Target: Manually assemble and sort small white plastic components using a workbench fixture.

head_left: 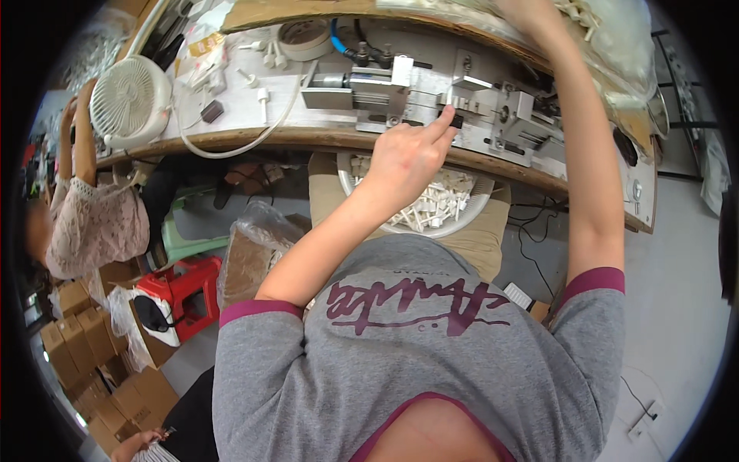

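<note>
Along the bench (308,137), metal fixture (471,105), long axis left-to-right

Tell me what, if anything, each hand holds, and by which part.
Left hand: fingers at the metal machine; no held thing shows, though its underside is hidden. Right hand: cut off by the top edge, so its hold cannot be told.

A silver metal fixture (466,102), a cylinder (331,80) at its nine o'clock end, lies lengthwise along the surface (231,127). At two o'clock from it, off-white pieces (576,17) heap loosely; at six, slim white pieces (435,209) lie jumbled in a bowl (483,202).
</note>
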